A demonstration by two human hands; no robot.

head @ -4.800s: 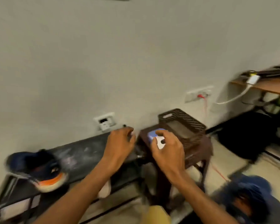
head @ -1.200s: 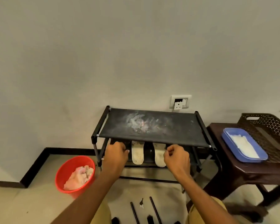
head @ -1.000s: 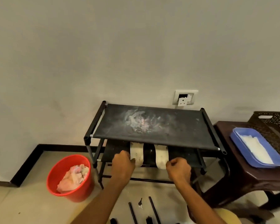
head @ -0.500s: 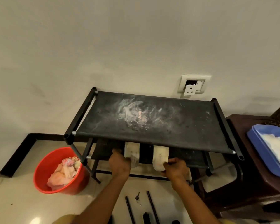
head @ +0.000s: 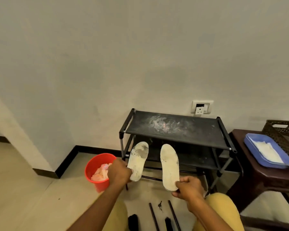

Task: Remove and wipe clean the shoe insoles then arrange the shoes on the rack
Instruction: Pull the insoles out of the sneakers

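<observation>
Red bucket: a round red plastic bucket [head: 97,170] sits on the pale floor at the far left of the action, near the rack's left legs, with some pinkish crumpled cloth [head: 100,172] inside.

Left hand: the left hand [head: 119,172] is clenched round the heel end of a dirty white foam insole [head: 138,160], thumb on the face of it. It's in front of the bucket's right rim.

Left insole: sticks up and away from the hand, toe end tilted slightly right, grey smudges all over the toe part. It's in the air in front of the rack's lower shelf, not resting on it.

Right insole: a second off-white foam insole [head: 169,165], a bit cleaner, also pointing up and away, just beside the first one but not touching.

Right hand: the right hand [head: 188,187] is pinching the heel end of that one, so the insole rises out of the top of the fist.

Rack: a black two-tier metal-frame shoe rack with fabric shelves [head: 198,130] stands against the wall behind both insoles; top shelf has a whitish dusty smear. No shoes on it that I can make out.

Right side: a dark brown plastic stool [head: 264,179] just beside the rack holds a blue plastic tray [head: 250,144] with white wipes [head: 267,151] in it.
</observation>
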